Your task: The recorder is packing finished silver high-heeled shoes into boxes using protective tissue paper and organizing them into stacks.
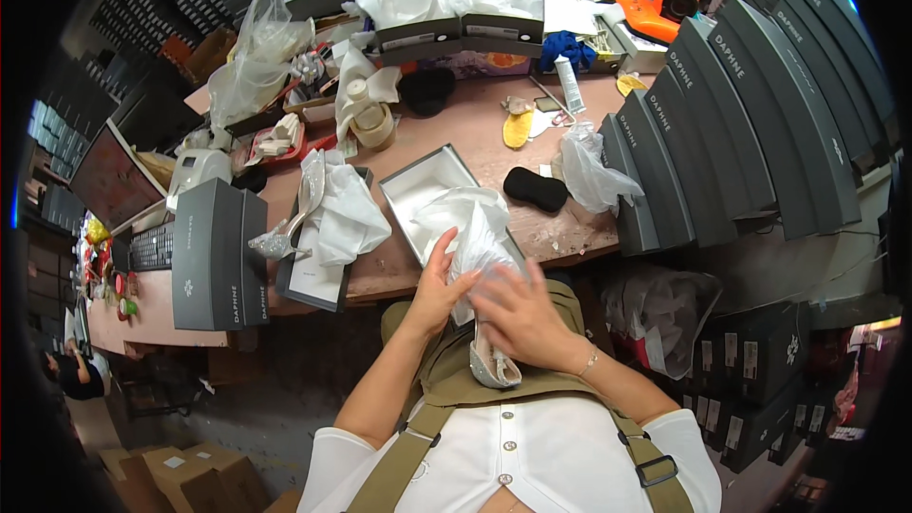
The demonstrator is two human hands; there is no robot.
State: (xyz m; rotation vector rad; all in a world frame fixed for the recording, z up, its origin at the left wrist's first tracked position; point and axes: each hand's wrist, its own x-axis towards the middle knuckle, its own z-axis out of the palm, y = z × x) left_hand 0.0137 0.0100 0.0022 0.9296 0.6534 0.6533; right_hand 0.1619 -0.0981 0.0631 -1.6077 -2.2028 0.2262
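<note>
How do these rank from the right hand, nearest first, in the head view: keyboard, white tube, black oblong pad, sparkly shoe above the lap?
1. Sparkly shoe: at the right hand.
2. Black oblong pad: ahead.
3. White tube: ahead, farther back.
4. Keyboard: far left.

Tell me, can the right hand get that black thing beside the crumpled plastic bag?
Probably yes: the black thing lies uncovered on the table past the right hand, though that hand would first have to leave the white paper.
</note>
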